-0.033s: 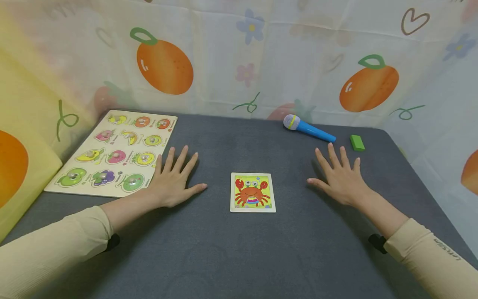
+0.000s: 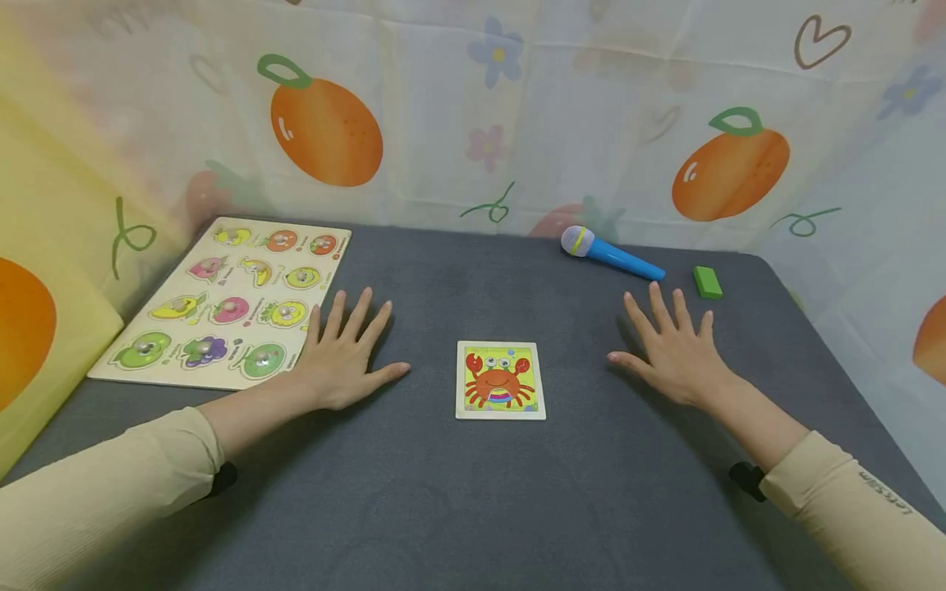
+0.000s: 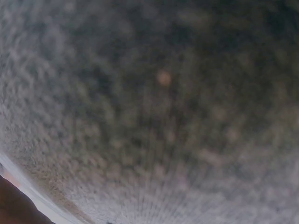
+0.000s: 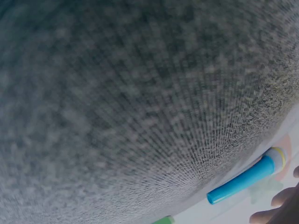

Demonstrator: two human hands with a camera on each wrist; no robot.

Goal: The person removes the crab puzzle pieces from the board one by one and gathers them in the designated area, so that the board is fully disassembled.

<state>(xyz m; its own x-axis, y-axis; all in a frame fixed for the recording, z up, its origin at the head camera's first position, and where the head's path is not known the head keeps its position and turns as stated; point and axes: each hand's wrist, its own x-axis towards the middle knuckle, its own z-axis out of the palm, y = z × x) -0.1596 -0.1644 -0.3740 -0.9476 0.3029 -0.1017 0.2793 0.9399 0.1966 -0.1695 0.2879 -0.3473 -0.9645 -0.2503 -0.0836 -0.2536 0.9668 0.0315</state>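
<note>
Palm down and fingers spread, my left hand [image 2: 336, 361] lies at the right edge of a wooden fruit puzzle board [image 2: 166, 309], its wrist overlapping the board's near corner in the head view. My right hand [image 2: 678, 353], also spread flat, rests on the table's right side and holds nothing. Between the two hands lies a small square crab puzzle [image 2: 501, 382] in a pale wooden frame. Beyond the right fingertips is a blue toy microphone [image 2: 621, 259] with a grey head, seen too in the right wrist view [image 4: 243, 183]. A green block [image 2: 707, 282] sits to its right.
The dark grey tabletop [image 2: 473, 492] fills the lower head view and, blurred, most of both wrist views. A fabric curtain [image 2: 429, 98] printed with oranges and flowers stands along the back and sides of the table.
</note>
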